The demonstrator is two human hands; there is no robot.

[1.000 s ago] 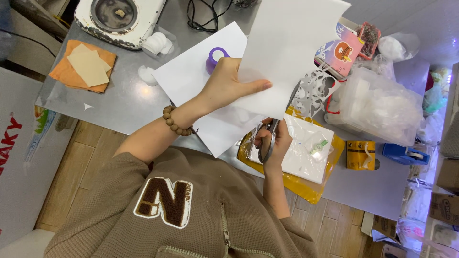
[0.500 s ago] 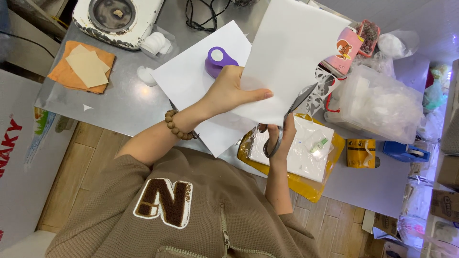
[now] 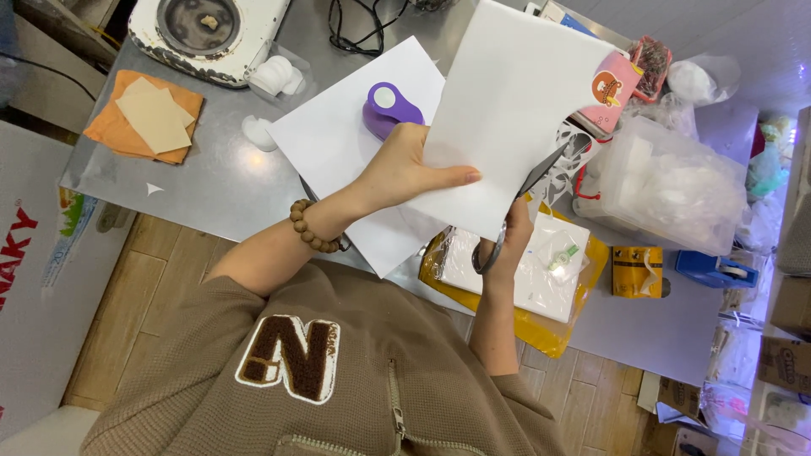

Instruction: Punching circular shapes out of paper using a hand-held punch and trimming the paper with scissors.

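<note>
The white sheet [image 3: 515,110] is held up above the grey table [image 3: 211,181], tilted, its lower edge pinched by the left hand [image 3: 405,169], whose fingers grip the sheet with the thumb stretched along its front. The right hand [image 3: 507,241] sits just below the sheet's lower right corner with its fingers closed through the handles of the scissors [image 3: 515,211], whose dark blades run up along the sheet's right edge, where a curved cut shows. A bead bracelet [image 3: 308,230] circles the left wrist. Under the left hand lies a second white sheet [image 3: 338,143] flat on the table, and on it stands a purple punch [image 3: 390,110], just above the left hand's knuckles. Below the right hand lies a yellow bag [image 3: 549,325] with a white pack [image 3: 541,283] on top of it. To the right are a clear plastic bag [image 3: 667,186], a pink box [image 3: 612,89] and a blue tape dispenser [image 3: 714,268]. At the far left of the table lie orange cloths [image 3: 118,135] with a beige piece on top; beside them stands a white round appliance [image 3: 207,34].
</note>
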